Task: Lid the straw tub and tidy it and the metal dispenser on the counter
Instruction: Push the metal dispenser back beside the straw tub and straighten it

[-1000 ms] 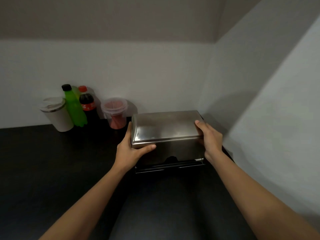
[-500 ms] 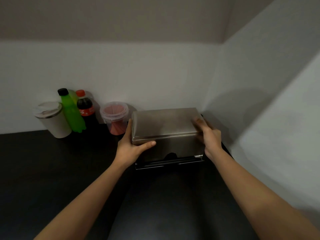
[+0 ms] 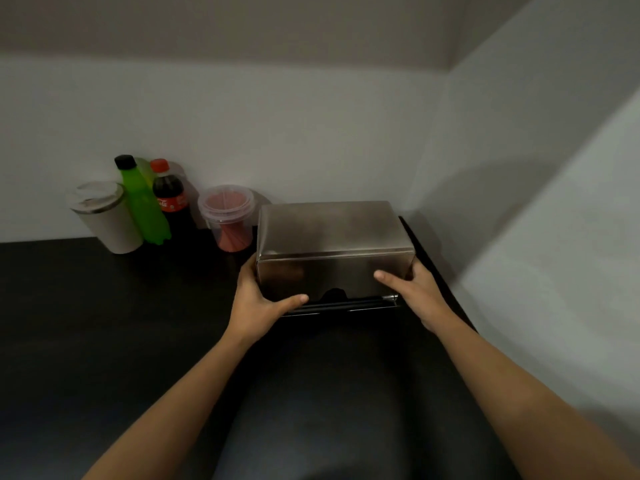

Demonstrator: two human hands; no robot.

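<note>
The metal dispenser (image 3: 332,249) is gripped at its front corners between the left hand (image 3: 258,306) and the right hand (image 3: 415,292), on the black counter (image 3: 104,323) in the wall corner. The lidded straw tub (image 3: 229,218) is just beside its left rear edge. Open counter is seen to the left.

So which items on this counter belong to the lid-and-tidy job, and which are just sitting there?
Part of the job:
metal dispenser, held by left hand and right hand
straw tub, lid on

Just lying about:
green bottle
cola bottle
white tumbler
</note>
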